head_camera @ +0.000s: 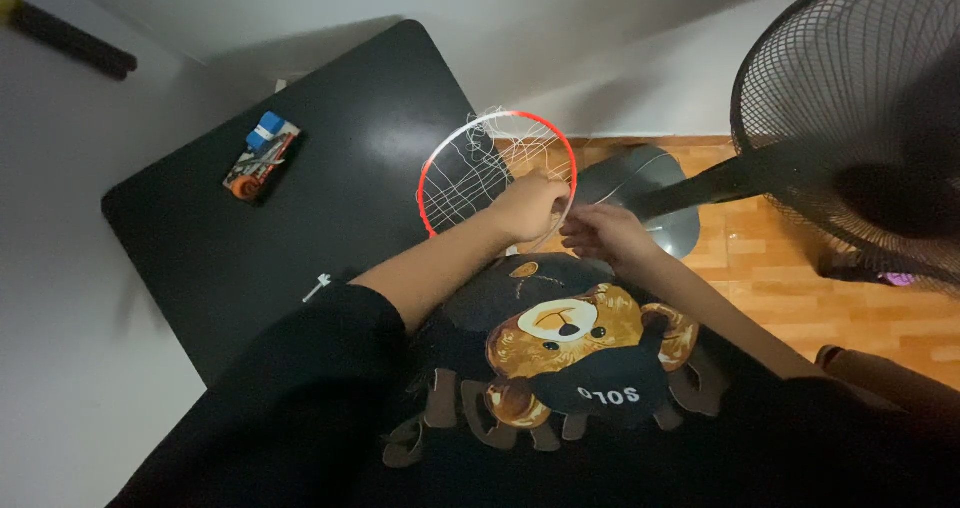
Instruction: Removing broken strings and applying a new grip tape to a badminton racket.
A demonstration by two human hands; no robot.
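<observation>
Nearest the camera is the person's black shirt with a bear print point(575, 353), and both forearms reach out from it. The left hand point(530, 208) lies against the lower edge of a red-and-white racket head point(495, 173), its grip closed around the rim and the loose white strings point(480, 168) there. The right hand point(605, 233), just beside it, has its fingertips pressed together, seemingly pinching a string end, though the strand itself is too fine to make out. The racket head is held in the air over the near edge of the black surface point(350, 208). To work the string well, the left hand should hold the frame steady while the right draws the string taut without snagging its neighbours. Farther off lie a small colourful package point(262, 156) on the surface and a standing fan point(850, 128) to the right.
</observation>
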